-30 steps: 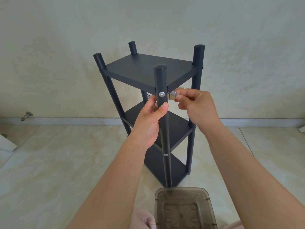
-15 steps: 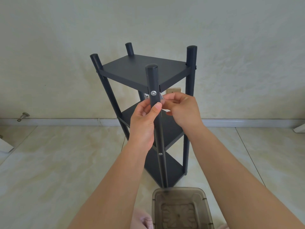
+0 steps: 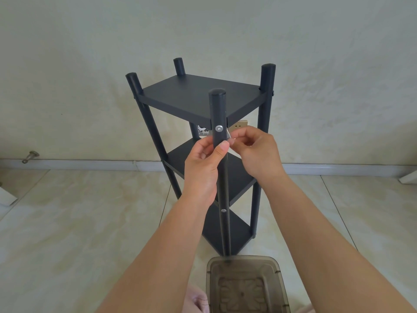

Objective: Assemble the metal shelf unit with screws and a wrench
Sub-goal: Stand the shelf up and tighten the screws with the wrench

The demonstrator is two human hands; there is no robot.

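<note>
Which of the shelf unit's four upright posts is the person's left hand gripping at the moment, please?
The near post, closest to the camera, showing a silver screw under the top shelf. The left hand grips it just below that screw; the other three posts are untouched.

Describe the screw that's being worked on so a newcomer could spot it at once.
Start at the black three-tier shelf unit against the wall and take the post nearest the camera. The screw sits on that post level with the top shelf, just above the left hand's thumb. It is larger and brighter than the lower screw on that post.
</note>
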